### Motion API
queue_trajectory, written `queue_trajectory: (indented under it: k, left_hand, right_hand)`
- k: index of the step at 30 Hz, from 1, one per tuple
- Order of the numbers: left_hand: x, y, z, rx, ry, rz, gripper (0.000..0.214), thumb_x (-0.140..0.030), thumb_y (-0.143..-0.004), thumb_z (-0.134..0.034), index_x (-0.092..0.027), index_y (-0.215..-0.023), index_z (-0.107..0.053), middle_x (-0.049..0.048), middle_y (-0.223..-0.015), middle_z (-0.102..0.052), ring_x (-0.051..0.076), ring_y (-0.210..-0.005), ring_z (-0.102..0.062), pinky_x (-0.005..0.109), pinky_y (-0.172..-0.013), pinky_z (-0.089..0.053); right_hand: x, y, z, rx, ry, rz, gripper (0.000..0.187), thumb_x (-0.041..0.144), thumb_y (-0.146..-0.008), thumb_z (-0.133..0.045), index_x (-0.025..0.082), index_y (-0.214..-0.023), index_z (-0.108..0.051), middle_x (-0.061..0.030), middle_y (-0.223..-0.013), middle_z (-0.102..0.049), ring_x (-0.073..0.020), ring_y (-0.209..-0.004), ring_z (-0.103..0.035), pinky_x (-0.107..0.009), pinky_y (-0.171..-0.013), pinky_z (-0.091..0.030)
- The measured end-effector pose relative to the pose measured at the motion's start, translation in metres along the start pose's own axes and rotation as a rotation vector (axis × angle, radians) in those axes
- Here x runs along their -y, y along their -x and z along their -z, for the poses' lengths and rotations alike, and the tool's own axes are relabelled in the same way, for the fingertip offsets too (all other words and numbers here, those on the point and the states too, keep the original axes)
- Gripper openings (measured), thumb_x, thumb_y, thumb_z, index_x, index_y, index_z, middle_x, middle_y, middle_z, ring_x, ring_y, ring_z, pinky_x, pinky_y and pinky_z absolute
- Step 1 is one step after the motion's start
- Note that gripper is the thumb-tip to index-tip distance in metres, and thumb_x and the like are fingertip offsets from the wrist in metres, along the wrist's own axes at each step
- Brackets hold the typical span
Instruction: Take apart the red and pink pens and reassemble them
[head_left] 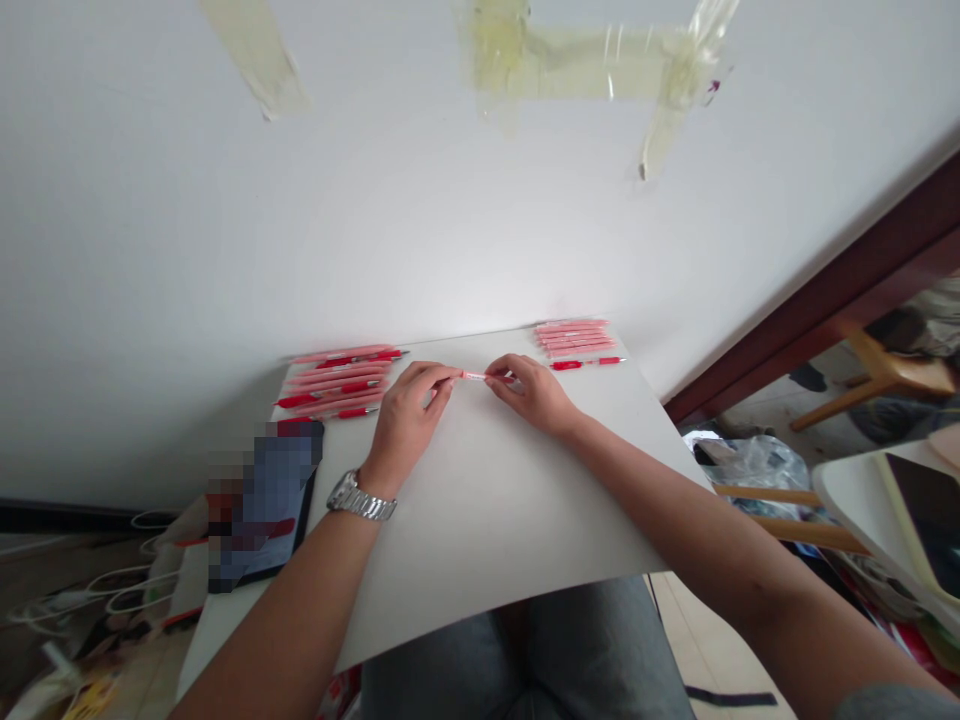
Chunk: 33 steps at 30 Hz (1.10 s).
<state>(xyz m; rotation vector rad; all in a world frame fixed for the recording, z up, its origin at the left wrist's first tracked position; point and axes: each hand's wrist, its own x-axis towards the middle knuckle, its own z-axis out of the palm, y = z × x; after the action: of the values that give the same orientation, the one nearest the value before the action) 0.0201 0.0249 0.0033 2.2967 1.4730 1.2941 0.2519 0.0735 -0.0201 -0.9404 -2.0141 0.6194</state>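
Between my two hands, over the middle of the white table, is a slim red pen [474, 376] with a pale printed section, held level. My left hand [415, 398], with a metal watch on the wrist, pinches its left end. My right hand [531, 388] pinches the other end, and the fingers hide part of it. Beyond the right hand lies a red pen [588, 364] beside a row of pink pens [574, 338]. Left of my left hand, pink and red pens [337, 380] lie together in a pile.
The white table [480, 540] stands against a wall with strips of tape [600, 62]. A tablet [277, 500], partly blurred out, lies at its left edge. To the right are a plastic bag [761, 465] and a white chair seat [855, 490] with a phone-like device [926, 510].
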Motion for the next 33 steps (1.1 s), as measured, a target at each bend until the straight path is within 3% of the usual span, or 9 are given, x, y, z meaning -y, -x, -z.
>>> queue_trajectory:
  k: [12, 25, 33]
  left_hand:
    - [-0.0007, 0.0021, -0.0027, -0.020, 0.040, 0.050, 0.013, -0.029, -0.105, -0.064, -0.024, -0.110, -0.074, 0.0015, -0.107, -0.078, 0.016, -0.093, -0.074, 0.031, -0.089, -0.060]
    - [0.0009, 0.0026, -0.0019, -0.031, 0.063, 0.068, 0.020, -0.038, -0.105, -0.065, -0.025, -0.111, -0.079, 0.0034, -0.108, -0.081, 0.018, -0.090, -0.076, 0.032, -0.085, -0.062]
    - [-0.0002, 0.0016, 0.0002, -0.060, 0.034, 0.063, 0.018, -0.030, -0.105, -0.062, -0.024, -0.112, -0.077, 0.0033, -0.109, -0.080, 0.018, -0.094, -0.076, 0.032, -0.090, -0.061]
  right_hand:
    - [0.0014, -0.0001, 0.0002, 0.022, -0.016, -0.003, 0.012, 0.035, -0.102, -0.065, 0.024, -0.105, -0.069, -0.0050, -0.101, -0.077, -0.0202, -0.092, -0.070, -0.034, -0.086, -0.055]
    - [0.0000, 0.0006, -0.0009, 0.027, -0.028, 0.000, 0.016, 0.038, -0.104, -0.063, 0.024, -0.108, -0.069, -0.0051, -0.102, -0.077, -0.0199, -0.093, -0.069, -0.033, -0.085, -0.054]
    - [0.0021, 0.0001, -0.0008, 0.006, -0.033, -0.040, 0.018, 0.040, -0.104, -0.063, 0.024, -0.108, -0.069, -0.0038, -0.099, -0.077, -0.0185, -0.089, -0.069, -0.032, -0.083, -0.053]
